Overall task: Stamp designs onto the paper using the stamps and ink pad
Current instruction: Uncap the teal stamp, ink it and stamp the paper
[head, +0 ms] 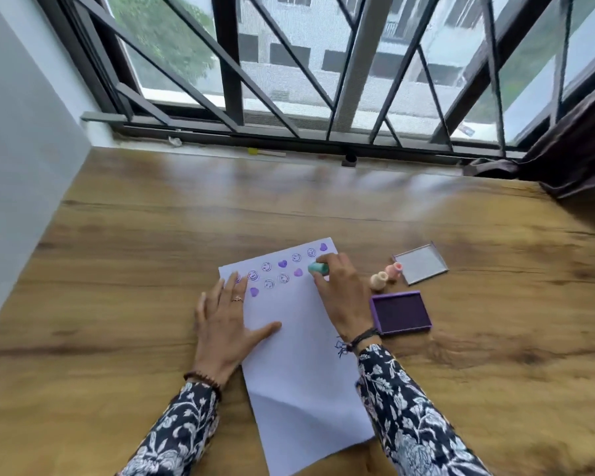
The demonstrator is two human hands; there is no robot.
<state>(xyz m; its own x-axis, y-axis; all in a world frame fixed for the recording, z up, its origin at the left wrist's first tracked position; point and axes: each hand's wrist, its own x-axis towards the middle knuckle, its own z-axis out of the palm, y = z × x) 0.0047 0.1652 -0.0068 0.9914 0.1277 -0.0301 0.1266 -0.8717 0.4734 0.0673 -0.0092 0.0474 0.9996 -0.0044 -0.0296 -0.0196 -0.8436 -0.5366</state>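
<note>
A white sheet of paper [299, 341] lies on the wooden table [134, 235], with rows of purple smiley and heart prints along its far end. My right hand [340, 293] grips a small teal stamp [317, 267], held at the right end of the second row of prints. My left hand [225, 324] lies flat with fingers spread on the paper's left edge. An open purple ink pad [401, 312] sits just right of the paper. Two pale pink stamps [379, 281] [395, 270] stand beyond the pad.
The ink pad's clear lid [420, 262] lies beyond the pink stamps. A barred window [323, 80] runs along the table's far edge, a white wall [18, 149] stands at the left, and a dark curtain [577, 156] hangs at the far right.
</note>
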